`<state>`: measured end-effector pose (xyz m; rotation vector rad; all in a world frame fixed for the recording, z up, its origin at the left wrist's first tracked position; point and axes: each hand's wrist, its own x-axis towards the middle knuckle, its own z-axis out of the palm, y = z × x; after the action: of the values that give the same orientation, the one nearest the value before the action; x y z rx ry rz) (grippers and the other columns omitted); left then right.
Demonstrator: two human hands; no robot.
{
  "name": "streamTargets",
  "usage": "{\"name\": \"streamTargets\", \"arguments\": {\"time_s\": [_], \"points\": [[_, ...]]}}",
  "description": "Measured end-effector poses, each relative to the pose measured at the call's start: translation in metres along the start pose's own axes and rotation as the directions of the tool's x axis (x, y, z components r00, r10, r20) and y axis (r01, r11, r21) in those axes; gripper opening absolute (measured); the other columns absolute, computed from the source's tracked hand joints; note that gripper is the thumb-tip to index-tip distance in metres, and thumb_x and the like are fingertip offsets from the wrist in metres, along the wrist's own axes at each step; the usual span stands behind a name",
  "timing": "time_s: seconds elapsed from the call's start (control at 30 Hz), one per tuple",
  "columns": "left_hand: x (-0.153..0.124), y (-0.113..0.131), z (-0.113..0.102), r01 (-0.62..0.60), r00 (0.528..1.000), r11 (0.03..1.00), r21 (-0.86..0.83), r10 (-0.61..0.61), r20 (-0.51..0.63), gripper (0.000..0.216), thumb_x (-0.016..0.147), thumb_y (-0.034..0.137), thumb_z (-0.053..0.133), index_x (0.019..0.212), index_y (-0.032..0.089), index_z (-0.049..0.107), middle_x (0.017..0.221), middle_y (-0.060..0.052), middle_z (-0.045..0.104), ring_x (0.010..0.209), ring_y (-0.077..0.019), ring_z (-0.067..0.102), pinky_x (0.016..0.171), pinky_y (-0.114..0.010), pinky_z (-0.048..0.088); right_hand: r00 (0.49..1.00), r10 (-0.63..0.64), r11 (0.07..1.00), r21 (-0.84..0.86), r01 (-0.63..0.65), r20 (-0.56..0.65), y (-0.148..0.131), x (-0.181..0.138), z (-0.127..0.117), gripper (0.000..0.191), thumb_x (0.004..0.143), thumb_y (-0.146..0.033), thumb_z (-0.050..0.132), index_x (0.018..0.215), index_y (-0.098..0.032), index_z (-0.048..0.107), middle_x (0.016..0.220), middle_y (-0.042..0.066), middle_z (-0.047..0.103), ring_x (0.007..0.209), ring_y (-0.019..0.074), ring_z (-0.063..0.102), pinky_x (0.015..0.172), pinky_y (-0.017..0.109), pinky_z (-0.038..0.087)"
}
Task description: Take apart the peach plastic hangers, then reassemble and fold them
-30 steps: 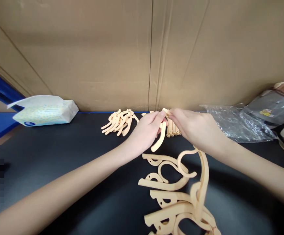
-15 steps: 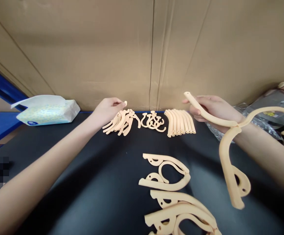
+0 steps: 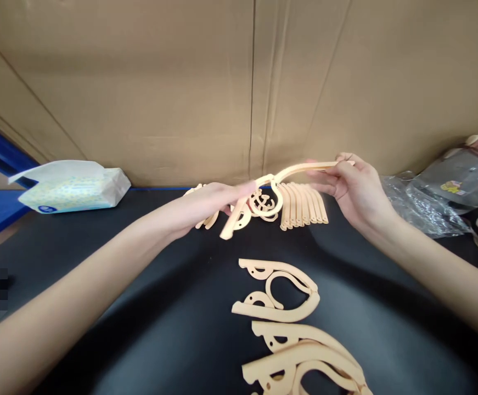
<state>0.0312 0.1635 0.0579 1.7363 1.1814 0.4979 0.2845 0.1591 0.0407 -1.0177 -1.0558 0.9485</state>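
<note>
A beige folding clothes hanger [image 3: 300,168] is held up between both hands, its curved hook [image 3: 281,204] hanging down. My left hand [image 3: 209,202] is closed around the left arm of the hanger, its fingers partly hidden. My right hand [image 3: 356,186] pinches the far end of the right arm. Under and behind my left hand lies a pile of thin curved pieces [image 3: 211,220], mostly covered. Loose hooks [image 3: 270,216] show through and below the held hanger. Beside them is a neat row of curved hanger arms [image 3: 304,206].
Several folded hangers, among them a separate one [image 3: 298,314] and overlapping ones [image 3: 300,351], lie on the black table [image 3: 160,329] nearer me. A tissue pack [image 3: 74,189] sits at left. Clear plastic bags [image 3: 420,206] lie at right. A cardboard wall [image 3: 140,93] stands behind.
My right hand has swung the hanger leftward and turned it, so its hook now hangs between the hands. My left hand has moved right from the pile of thin pieces onto the hanger.
</note>
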Motion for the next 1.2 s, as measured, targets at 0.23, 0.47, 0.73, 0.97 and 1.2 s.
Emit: {"name": "streamTargets", "arguments": {"time_s": [0.23,0.47,0.73,0.97,1.2], "points": [[-0.001,-0.001,0.015,-0.008,0.999,0.854,-0.521,0.024,0.023,0.026,0.083,0.025,0.068,0.107,0.014,0.066,0.113,-0.012,0.069,0.095,-0.0220,0.070,0.078,-0.030,0.058,0.911,-0.251,0.657,-0.634,0.408,0.326,0.004,0.001,-0.009,0.022,0.070,-0.024,0.069,0.089,-0.022,0.058,0.086,0.002,0.070,0.079,0.0186,0.068,0.069,0.030,0.052],[-0.004,-0.002,0.033,0.187,0.972,0.736,-0.650,-0.043,0.231,0.025,0.085,0.015,0.063,0.110,0.019,0.059,0.102,-0.010,0.070,0.062,-0.0065,0.061,0.051,-0.014,0.047,0.765,-0.200,-0.055,-0.787,0.615,0.612,0.006,-0.029,0.005,0.037,0.100,-0.038,0.033,0.110,-0.020,0.064,0.092,0.010,0.074,0.084,0.0232,0.068,0.062,0.030,0.038],[-0.003,0.004,0.043,0.215,0.975,0.799,-0.561,-0.146,0.167,0.027,0.086,0.017,0.059,0.113,0.019,0.062,0.093,-0.007,0.067,0.056,-0.0038,0.048,0.046,-0.012,0.037,0.841,-0.009,0.163,-0.829,0.535,0.541,0.005,-0.037,0.015,0.032,0.100,-0.026,0.028,0.111,-0.013,0.056,0.090,0.014,0.071,0.072,0.0235,0.065,0.060,0.031,0.038],[0.006,0.019,0.043,0.090,0.995,0.926,-0.366,-0.097,-0.002,0.034,0.084,0.014,0.054,0.117,0.019,0.060,0.081,-0.003,0.065,0.056,-0.0076,0.046,0.048,-0.017,0.036,0.878,0.013,0.544,-0.740,0.395,0.478,0.007,-0.022,0.017,0.026,0.099,-0.030,0.033,0.110,-0.018,0.053,0.079,0.004,0.067,0.068,0.0177,0.061,0.062,0.029,0.044],[0.020,0.006,0.027,-0.099,0.977,0.993,0.066,0.110,-0.185,0.015,0.078,0.016,0.051,0.086,0.019,0.063,0.059,0.003,0.046,0.050,-0.0102,0.039,0.045,-0.022,0.028,0.972,0.091,0.518,-0.844,0.141,0.219,0.008,0.032,-0.027,0.021,0.088,-0.018,0.040,0.099,-0.014,0.057,0.071,0.006,0.065,0.051,0.0145,0.056,0.051,0.028,0.045]]}}
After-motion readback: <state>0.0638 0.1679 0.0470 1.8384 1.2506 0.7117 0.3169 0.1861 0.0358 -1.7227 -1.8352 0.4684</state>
